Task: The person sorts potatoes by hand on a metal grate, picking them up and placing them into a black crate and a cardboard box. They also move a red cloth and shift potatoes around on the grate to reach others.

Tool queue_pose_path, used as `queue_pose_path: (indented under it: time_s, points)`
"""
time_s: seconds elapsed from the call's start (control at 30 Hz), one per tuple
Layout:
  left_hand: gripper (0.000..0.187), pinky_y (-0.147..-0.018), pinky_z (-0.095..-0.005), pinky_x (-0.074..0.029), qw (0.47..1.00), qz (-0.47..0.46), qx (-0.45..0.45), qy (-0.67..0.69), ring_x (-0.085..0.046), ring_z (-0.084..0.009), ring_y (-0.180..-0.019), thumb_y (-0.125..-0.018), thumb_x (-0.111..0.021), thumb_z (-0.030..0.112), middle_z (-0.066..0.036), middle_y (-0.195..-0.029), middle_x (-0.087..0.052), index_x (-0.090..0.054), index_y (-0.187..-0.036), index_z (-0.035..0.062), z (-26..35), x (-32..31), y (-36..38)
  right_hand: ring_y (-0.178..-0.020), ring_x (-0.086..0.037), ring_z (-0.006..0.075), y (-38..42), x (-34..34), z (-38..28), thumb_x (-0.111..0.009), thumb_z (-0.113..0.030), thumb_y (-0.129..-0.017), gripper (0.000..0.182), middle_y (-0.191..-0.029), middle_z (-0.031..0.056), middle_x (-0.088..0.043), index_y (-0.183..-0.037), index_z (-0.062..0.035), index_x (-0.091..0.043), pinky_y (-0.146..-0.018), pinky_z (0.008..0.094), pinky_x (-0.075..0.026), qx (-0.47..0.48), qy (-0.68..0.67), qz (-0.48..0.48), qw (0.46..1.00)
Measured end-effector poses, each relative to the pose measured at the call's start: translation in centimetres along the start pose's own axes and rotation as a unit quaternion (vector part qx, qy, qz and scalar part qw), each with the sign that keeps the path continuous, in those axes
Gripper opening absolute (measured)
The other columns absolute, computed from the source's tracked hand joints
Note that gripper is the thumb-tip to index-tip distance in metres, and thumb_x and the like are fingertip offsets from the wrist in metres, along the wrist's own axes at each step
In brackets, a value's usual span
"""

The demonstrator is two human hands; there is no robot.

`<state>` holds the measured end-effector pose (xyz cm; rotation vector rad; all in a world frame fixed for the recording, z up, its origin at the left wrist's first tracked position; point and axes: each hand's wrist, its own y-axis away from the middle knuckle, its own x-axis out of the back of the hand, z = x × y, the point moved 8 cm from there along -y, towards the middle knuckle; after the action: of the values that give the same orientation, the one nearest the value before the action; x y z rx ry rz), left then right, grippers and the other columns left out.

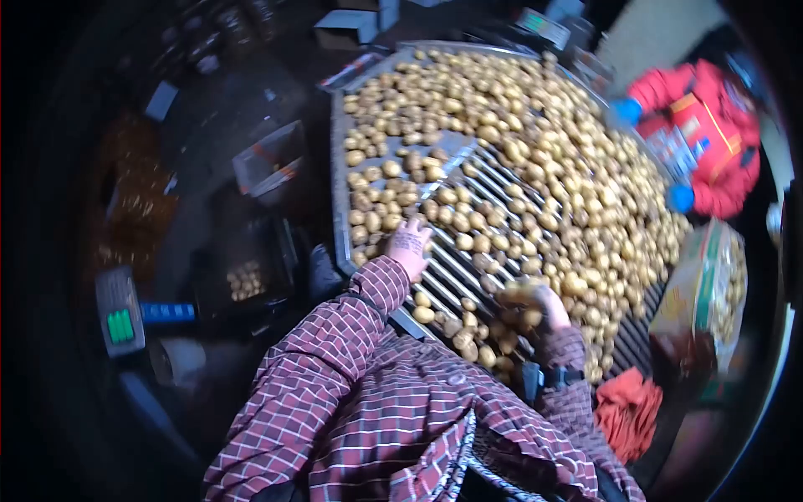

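Note:
A large sorting table (pixel 339 180) with a metal rim carries a heap of small yellow potatoes (pixel 585 192). Its middle is a grate of metal slats (pixel 443 289). At the left edge of that grate lies my left hand (pixel 409 247), fingers extended toward the nearby potatoes, with nothing visible in it. My right hand (pixel 549 306) is lower on the grate, blurred, beside a loose group of potatoes (pixel 477 339) close to my body. Its fingers are smeared by motion, and whether it grips any potatoes does not show.
Across the table at right, a person in a red jacket (pixel 719 125) wears blue gloves. A bag of potatoes (pixel 707 293) stands at the right edge, near a red cloth (pixel 627 414). On the left are a scale with a green display (pixel 120 326) and a clear bin (pixel 269 159).

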<state>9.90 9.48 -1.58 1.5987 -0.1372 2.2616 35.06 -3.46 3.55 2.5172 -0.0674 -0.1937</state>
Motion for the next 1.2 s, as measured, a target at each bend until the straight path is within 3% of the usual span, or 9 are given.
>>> queue_pose_path:
  time_s: [0.1,0.23,0.3,0.47,0.63,0.77,1.0,1.1,1.2]
  points:
    - [0.052,-0.1,-0.0377,-0.04,0.929,0.135,0.075,0.336,-0.051,-0.0283,-0.116,-0.073,-0.073,0.022,-0.014,-0.124,-0.054,-0.057,-0.12,0.0074,-4.1,-0.3,3.7,-0.103,-0.059,0.029,0.0,3.5,0.2,-0.043,-0.052,-0.092,0.059,-0.122,0.0106,-0.057,-0.132,-0.0081,-0.045,-0.082,0.0382,-0.05,0.049,-0.261,0.05,0.963]
    - [0.04,-0.095,-0.0331,-0.046,0.595,0.046,0.077,0.799,-0.058,-0.0199,-0.107,-0.089,-0.059,0.019,-0.011,-0.115,-0.061,-0.052,-0.123,-0.0022,-8.8,-1.8,7.6,-0.11,-0.055,0.0249,-8.5,3.3,2.9,-0.053,-0.047,-0.09,0.049,-0.126,0.0077,-0.054,-0.128,-0.0168,-0.049,-0.092,0.0408,-0.046,0.024,-0.258,0.058,0.964]
    - [0.04,-0.088,-0.0398,-0.051,0.472,-0.006,0.105,0.875,-0.059,-0.0233,-0.106,-0.09,-0.056,0.02,-0.011,-0.115,-0.061,-0.052,-0.124,-0.0005,-10.4,0.6,10.2,-0.105,-0.058,0.0221,-8.7,-7.4,-0.5,-0.056,-0.038,-0.091,0.049,-0.117,0.0092,-0.06,-0.129,-0.0094,-0.046,-0.092,0.0365,-0.048,-0.017,-0.148,-0.005,0.989]
    - [0.037,-0.086,-0.04,-0.052,0.36,0.095,0.181,0.91,-0.06,-0.0229,-0.101,-0.091,-0.054,0.023,-0.009,-0.112,-0.061,-0.054,-0.121,0.002,-18.0,0.5,16.3,-0.115,-0.054,0.0237,-6.7,-28.9,-4.2,-0.052,-0.035,-0.095,0.054,-0.13,0.0141,-0.051,-0.137,-0.0018,-0.04,-0.094,0.036,-0.047,0.053,0.011,-0.28,0.958]
    - [0.043,-0.1,-0.0482,-0.042,0.266,0.286,0.119,0.913,-0.052,-0.0294,-0.111,-0.087,-0.062,0.031,-0.012,-0.121,-0.053,-0.05,-0.123,0.0101,-29.8,0.0,22.4,-0.109,-0.057,0.0234,-4.5,-23.9,-8.6,-0.055,-0.028,-0.095,0.048,-0.125,0.0105,-0.055,-0.134,-0.002,-0.044,-0.088,0.0377,-0.049,0.106,-0.024,-0.24,0.965]
    - [0.044,-0.108,-0.0507,-0.034,0.32,0.354,0.376,0.794,-0.046,-0.0362,-0.122,-0.093,-0.051,0.033,-0.015,-0.131,-0.049,-0.045,-0.131,0.0128,-33.1,0.0,23.3,-0.097,-0.06,0.0179,-3.0,-6.9,-5.6,-0.058,-0.024,-0.091,0.036,-0.11,0.0068,-0.061,-0.12,-0.0029,-0.057,-0.085,0.0323,-0.049,0.102,0.031,-0.003,0.994]
    - [0.028,-0.096,-0.0332,-0.043,0.897,0.036,-0.061,0.435,-0.057,-0.0236,-0.109,-0.088,-0.057,0.009,-0.011,-0.117,-0.061,-0.059,-0.115,0.0023,-4.0,3.7,7.8,-0.095,-0.063,0.0219,9.6,4.8,5.9,-0.067,-0.033,-0.081,0.04,-0.1,0.0132,-0.067,-0.11,-0.0065,-0.065,-0.083,0.0328,-0.049,-0.075,0.491,0.157,0.854]
    - [0.045,-0.104,-0.0401,-0.036,0.904,-0.095,-0.345,0.235,-0.048,-0.0295,-0.12,-0.081,-0.065,0.027,-0.013,-0.128,-0.053,-0.056,-0.122,0.0096,10.7,0.3,9.3,-0.105,-0.059,0.0322,12.8,3.4,7.9,-0.069,-0.049,-0.074,0.059,-0.113,0.017,-0.06,-0.114,-0.0068,-0.06,-0.091,0.0399,-0.047,-0.108,0.597,0.236,0.759]
    - [0.055,-0.105,-0.052,-0.029,0.885,-0.175,-0.431,-0.039,-0.04,-0.0334,-0.125,-0.075,-0.067,0.044,-0.013,-0.136,-0.041,-0.056,-0.124,0.0205,17.0,-4.3,12.5,-0.107,-0.055,0.0337,14.0,1.8,8.1,-0.07,-0.048,-0.072,0.063,-0.122,0.0168,-0.05,-0.118,-0.007,-0.055,-0.09,0.0421,-0.047,-0.114,0.608,0.266,0.74]
